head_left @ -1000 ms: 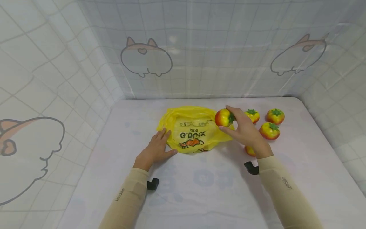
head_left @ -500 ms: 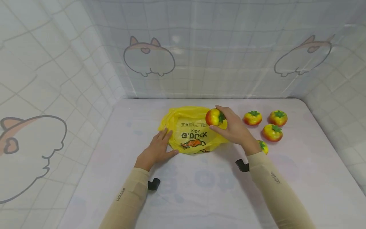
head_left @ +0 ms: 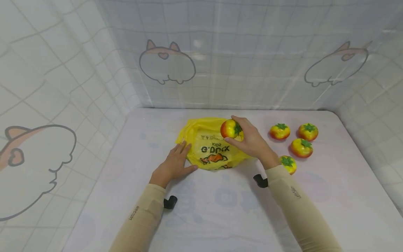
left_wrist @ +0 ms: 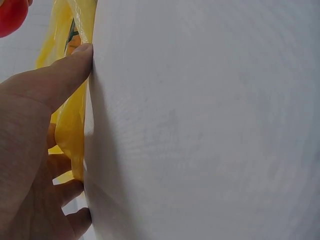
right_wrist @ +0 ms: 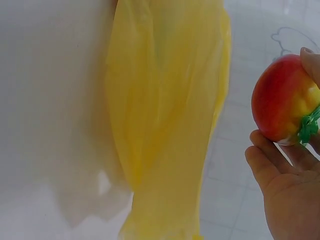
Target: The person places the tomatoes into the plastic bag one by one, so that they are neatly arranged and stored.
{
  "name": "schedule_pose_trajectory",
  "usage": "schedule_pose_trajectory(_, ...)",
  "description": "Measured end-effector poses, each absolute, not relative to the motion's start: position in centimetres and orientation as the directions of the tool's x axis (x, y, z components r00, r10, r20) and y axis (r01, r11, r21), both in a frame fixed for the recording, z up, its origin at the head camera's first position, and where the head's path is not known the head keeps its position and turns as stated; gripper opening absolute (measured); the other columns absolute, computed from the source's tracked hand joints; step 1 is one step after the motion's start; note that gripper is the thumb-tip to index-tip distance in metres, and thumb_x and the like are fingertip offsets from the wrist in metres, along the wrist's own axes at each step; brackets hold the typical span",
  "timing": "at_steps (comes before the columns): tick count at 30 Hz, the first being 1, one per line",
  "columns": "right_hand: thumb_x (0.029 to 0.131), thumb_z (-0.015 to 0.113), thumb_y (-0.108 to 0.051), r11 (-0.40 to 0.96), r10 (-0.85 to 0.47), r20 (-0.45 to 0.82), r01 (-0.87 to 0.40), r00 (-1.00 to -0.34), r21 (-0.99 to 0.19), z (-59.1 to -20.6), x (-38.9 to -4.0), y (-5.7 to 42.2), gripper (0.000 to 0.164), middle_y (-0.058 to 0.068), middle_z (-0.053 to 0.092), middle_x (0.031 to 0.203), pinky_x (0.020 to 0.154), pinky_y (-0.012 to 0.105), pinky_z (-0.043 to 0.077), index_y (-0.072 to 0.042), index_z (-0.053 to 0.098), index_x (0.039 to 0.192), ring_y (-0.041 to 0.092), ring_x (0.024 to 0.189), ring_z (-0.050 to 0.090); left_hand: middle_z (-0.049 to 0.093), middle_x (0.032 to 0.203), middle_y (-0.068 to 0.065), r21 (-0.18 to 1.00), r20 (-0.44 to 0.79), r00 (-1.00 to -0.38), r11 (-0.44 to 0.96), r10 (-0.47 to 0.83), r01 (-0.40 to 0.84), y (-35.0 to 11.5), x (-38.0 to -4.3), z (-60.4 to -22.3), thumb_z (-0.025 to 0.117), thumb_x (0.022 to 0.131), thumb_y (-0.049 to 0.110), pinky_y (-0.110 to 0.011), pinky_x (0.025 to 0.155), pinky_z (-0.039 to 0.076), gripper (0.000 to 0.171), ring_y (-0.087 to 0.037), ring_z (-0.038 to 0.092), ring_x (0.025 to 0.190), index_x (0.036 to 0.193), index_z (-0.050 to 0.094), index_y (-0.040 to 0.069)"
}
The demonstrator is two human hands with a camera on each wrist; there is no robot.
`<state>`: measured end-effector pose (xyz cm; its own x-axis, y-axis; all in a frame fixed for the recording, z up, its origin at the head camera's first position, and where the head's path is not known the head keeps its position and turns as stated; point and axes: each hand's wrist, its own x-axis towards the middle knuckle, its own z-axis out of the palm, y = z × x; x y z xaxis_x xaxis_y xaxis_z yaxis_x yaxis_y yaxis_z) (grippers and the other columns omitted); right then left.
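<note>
Leftward since the earlier frame, the right hand (head_left: 250,141) is carrying a glossy, round red-and-yellow fruit with green leaves (head_left: 229,129) — fingers and thumb gripping it — above the right part of a crumpled, printed yellow plastic bag (head_left: 214,145). At the bag's left edge, the left hand (head_left: 174,164) is resting, fingers spread and touching the plastic. Four similar red-and-yellow fruits (head_left: 301,148) are lying rightward on the pale tabletop (head_left: 220,224).

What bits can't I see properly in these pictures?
Tiny print on the yellow bag: too small to read, head view.
Fruit nearest the right sleeve: partly hidden by it, head view.
Held fruit: cut off by the top left corner, left wrist view.
Right hand: cut off by the right edge, right wrist view.
</note>
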<state>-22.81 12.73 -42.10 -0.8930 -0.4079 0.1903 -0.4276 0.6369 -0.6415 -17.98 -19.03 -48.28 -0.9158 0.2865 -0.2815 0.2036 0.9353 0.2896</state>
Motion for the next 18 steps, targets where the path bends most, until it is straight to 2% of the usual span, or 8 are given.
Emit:
schedule_pose_trajectory(8, 0.094, 0.074, -0.047, 0.616, -0.436, 0.205, -0.457, -0.876, -0.642, -42.1, -23.4, 11.3, 0.085, 0.012, 0.043, 0.156, 0.115, 0.054, 0.042, -0.013, 0.032, 0.160, 0.032, 0.134, 0.050, 0.001, 0.173, -0.015, 0.278, -0.283, -0.917, 0.939, 0.280, 0.200, -19.1, -18.0, -48.4, 0.061, 0.094, 0.066, -0.054, 0.127, 0.015, 0.103, -0.038, 0.005, 0.159, 0.167, 0.011, 0.014)
schedule_pose_trajectory(18, 0.095, 0.071, -0.050, 0.613, -0.456, 0.174, -0.450, -0.873, -0.649, -42.5, -24.5, 9.2, 0.086, 0.012, 0.044, 0.154, 0.111, 0.050, 0.047, -0.014, 0.030, 0.161, 0.029, 0.128, 0.054, 0.001, 0.173, -0.013, 0.283, -0.294, -0.918, 0.941, 0.267, 0.183, -18.9, -17.9, -48.1, 0.061, 0.094, 0.066, -0.055, 0.127, 0.016, 0.102, -0.037, 0.004, 0.159, 0.167, 0.011, 0.015)
